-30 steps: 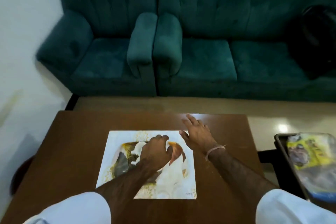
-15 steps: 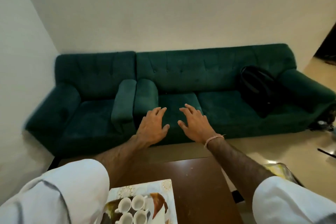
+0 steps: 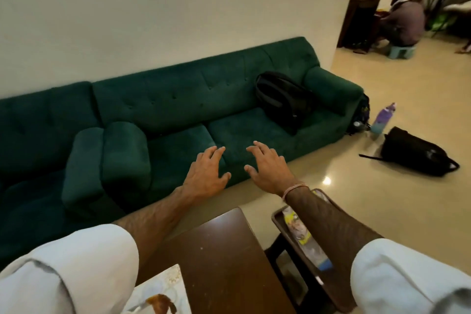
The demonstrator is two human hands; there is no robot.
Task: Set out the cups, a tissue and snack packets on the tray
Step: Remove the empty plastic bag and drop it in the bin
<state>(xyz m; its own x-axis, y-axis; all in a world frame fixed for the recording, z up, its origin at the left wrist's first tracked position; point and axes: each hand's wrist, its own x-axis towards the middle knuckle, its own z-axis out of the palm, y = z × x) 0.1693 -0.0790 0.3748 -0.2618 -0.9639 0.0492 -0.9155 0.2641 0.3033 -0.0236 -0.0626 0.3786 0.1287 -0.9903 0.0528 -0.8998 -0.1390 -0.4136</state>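
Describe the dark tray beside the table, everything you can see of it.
The dark tray looks like brown plastic with a raised rim and rounded corners. It sits right of the wooden table, apart from it and seemingly lower; what supports it is unclear. In it lie clear packets with yellow printing and something blue nearer the camera. The right forearm crosses in front, hiding its far side. Neither hand touches it.

Sofa (image 3: 178, 109): dark green, button-tufted upholstery. Wall (image 3: 153, 7): off-white, plain. Floor (image 3: 407, 186): glossy cream. Table (image 3: 219, 250): dark brown wood finish. Tray (image 3: 173, 285): white, with a speckled gold border and an orange-brown print, only partly in view. Second tray (image 3: 280, 222): dark brown; contents appear yellow and blue, blurred. Both sleeves (image 3: 76, 262): white. Wrist thread (image 3: 295, 189): pale pink. Backpack (image 3: 283, 99): black. Floor bag (image 3: 415, 153): black. Bottle (image 3: 383, 117): purple.
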